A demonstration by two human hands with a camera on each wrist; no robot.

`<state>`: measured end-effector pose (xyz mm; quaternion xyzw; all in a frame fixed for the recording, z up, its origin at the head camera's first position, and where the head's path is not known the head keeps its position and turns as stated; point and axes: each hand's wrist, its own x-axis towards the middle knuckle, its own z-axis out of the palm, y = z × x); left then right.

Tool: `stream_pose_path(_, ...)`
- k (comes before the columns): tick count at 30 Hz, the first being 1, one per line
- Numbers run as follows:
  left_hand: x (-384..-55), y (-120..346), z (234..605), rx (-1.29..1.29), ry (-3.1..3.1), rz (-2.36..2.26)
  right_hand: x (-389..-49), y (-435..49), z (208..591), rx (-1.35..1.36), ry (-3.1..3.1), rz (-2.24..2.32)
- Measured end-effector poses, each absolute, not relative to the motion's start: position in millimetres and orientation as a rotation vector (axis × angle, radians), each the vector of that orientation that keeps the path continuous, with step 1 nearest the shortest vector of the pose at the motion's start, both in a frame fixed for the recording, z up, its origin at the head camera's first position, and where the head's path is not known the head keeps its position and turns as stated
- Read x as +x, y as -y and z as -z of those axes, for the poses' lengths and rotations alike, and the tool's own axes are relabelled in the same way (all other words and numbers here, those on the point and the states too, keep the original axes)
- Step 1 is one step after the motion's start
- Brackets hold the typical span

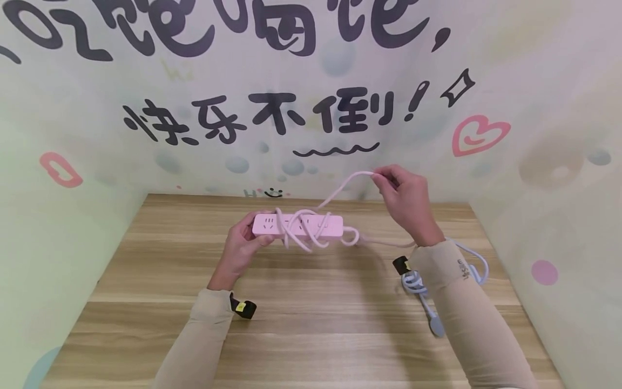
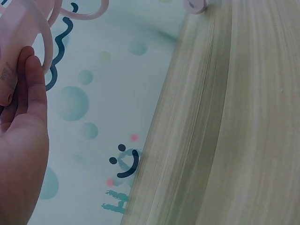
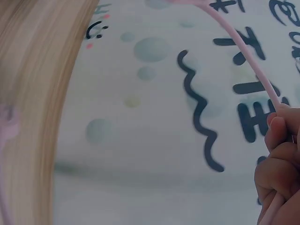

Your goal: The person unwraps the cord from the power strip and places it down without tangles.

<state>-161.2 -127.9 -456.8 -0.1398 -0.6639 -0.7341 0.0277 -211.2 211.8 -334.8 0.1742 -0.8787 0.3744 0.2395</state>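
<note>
A pink power strip [image 1: 262, 223] is held up above the table in my left hand [image 1: 241, 246], which grips its left end with the thumb in front. The strip's pink cord [image 1: 340, 187] is wound around its body in several crossing loops. From those loops a length rises to my right hand [image 1: 407, 200], whose thumb and fingertips pinch it. In the right wrist view the cord [image 3: 248, 55] runs taut-looking into the curled fingers, and more of it shows below them. The left wrist view shows fingers [image 2: 35, 86] behind the power strip [image 2: 18, 33].
On the wooden table [image 1: 311, 346] a light-blue cord [image 1: 413, 282] lies coiled under my right forearm, with a round blue end [image 1: 436, 326]. A pink cord end [image 2: 195, 5] lies near the back. A printed wall [image 1: 272, 173] encloses the table's back and sides.
</note>
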Motion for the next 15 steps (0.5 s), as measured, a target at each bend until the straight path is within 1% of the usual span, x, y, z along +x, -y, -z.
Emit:
stream_pose_path(10,-161,129,456,-0.410,2.020,2.270,-218,-230,367,0.361,2.599,-0.973)
stream_pose_path(15,-163,130,457,-0.411,1.963,2.285,-216,-238,391,0.388,2.609,-0.920)
